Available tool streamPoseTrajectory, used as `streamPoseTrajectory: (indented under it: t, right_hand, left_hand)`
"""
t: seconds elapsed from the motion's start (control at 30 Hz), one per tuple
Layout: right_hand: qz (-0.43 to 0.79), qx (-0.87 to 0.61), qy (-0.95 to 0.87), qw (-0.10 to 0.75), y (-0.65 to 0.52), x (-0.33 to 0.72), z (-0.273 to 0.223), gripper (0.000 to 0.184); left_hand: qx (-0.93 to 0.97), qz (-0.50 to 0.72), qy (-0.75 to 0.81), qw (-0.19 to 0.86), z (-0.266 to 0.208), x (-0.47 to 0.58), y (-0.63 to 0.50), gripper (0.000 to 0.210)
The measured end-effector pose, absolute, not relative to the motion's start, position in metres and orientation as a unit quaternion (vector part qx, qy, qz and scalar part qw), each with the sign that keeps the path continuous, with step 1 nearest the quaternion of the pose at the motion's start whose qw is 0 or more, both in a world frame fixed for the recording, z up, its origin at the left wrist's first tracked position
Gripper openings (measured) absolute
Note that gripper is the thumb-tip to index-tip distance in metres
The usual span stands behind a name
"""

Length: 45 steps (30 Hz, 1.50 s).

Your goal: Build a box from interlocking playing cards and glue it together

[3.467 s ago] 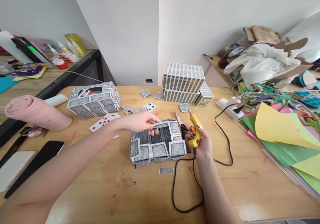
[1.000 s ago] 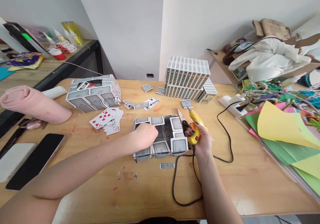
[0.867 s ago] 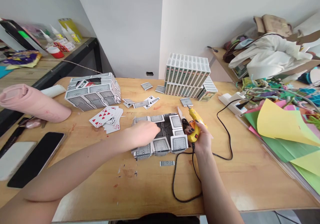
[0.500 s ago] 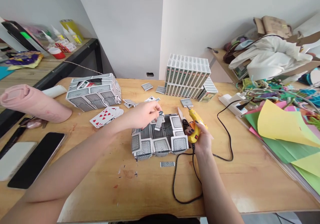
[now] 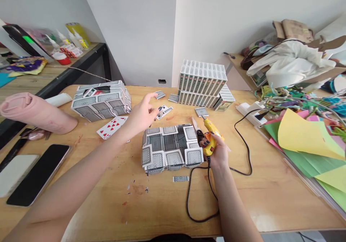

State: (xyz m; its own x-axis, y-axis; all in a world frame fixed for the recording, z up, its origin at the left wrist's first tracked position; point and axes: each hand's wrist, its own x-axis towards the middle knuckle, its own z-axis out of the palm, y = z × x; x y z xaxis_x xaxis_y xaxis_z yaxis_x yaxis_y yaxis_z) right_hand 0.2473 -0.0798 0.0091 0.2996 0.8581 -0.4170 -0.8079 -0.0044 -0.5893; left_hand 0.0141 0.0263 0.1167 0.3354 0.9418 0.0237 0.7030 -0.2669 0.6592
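My left hand (image 5: 144,114) hovers over the table behind a box built of playing cards (image 5: 174,159), its index finger stretched out and fingers apart. Nothing shows in it. Close to its fingertips lie loose playing cards (image 5: 162,112), and a card piece (image 5: 160,95) is just past the index finger. The card box has an open top with grey-patterned card backs along its rim. My right hand (image 5: 219,150) is wrapped round a yellow glue gun (image 5: 212,126) at the box's right side, nozzle pointing away. A narrow card strip (image 5: 181,179) lies in front of the box.
A second card box (image 5: 101,101) stands back left beside fanned cards (image 5: 112,127). Stacked card packs (image 5: 202,81) stand at the back. The glue gun's black cord (image 5: 189,209) loops across the table to a power strip (image 5: 251,114). A phone (image 5: 39,173) lies left, coloured paper (image 5: 310,137) right.
My left hand has moved left and away from above the box. The card strip it held no longer shows in its fingers, which have spread. My right hand stays on the glue gun.
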Motion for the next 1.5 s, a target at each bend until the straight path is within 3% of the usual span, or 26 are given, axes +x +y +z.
streamPoseTrajectory:
  t: [0.17, 0.27, 0.43, 0.6, 0.77, 0.9, 1.07, 1.13, 1.27, 1.37, 1.5]
  right_hand:
    - [0.586, -0.401, -0.038, 0.703, -0.08, 0.247, 0.009, 0.01]
    - [0.585, -0.401, -0.057, 0.702, -0.08, 0.247, 0.008, 0.01]
    - [0.578, -0.411, -0.075, 0.701, -0.08, 0.247, 0.007, 0.012]
    - [0.568, -0.431, -0.077, 0.697, -0.08, 0.245, 0.006, 0.011]
    - [0.554, -0.45, -0.099, 0.694, -0.079, 0.244, 0.004, 0.014]
    - [0.552, -0.463, -0.084, 0.688, -0.078, 0.245, 0.002, 0.016]
    - [0.535, -0.48, -0.095, 0.689, -0.079, 0.241, 0.003, 0.017]
    - [0.494, -0.492, -0.089, 0.711, -0.081, 0.238, 0.006, 0.018]
    - [0.413, -0.493, -0.088, 0.761, -0.083, 0.243, 0.022, 0.022]
    - [0.388, -0.468, -0.132, 0.783, -0.082, 0.253, 0.042, 0.02]
    - [0.367, -0.463, -0.203, 0.781, -0.073, 0.262, 0.065, 0.02]
  left_hand:
    - [0.909, 0.107, 0.369, 0.161, 0.126, 0.025, -0.043, 0.019]
    - [0.974, -0.054, 0.169, 0.141, 0.112, 0.039, -0.099, 0.014]
    - [0.96, -0.107, 0.257, 0.019, 0.059, 0.06, -0.144, 0.051]
    - [0.952, -0.112, 0.278, 0.053, 0.045, 0.065, -0.138, 0.037]
    - [0.954, -0.155, 0.185, 0.176, 0.086, 0.053, -0.124, 0.014]
    - [0.93, 0.028, 0.278, 0.239, 0.13, 0.039, -0.089, 0.02]
    - [0.838, 0.223, 0.476, 0.148, 0.139, 0.025, -0.021, 0.021]
    - [0.806, 0.272, 0.503, 0.156, 0.128, 0.015, -0.002, 0.035]
    - [0.743, 0.34, 0.499, 0.289, 0.096, -0.01, 0.008, 0.029]
    - [0.629, 0.401, 0.524, 0.412, 0.067, -0.021, -0.003, 0.036]
    - [0.586, 0.428, 0.47, 0.503, 0.035, -0.023, -0.024, 0.043]
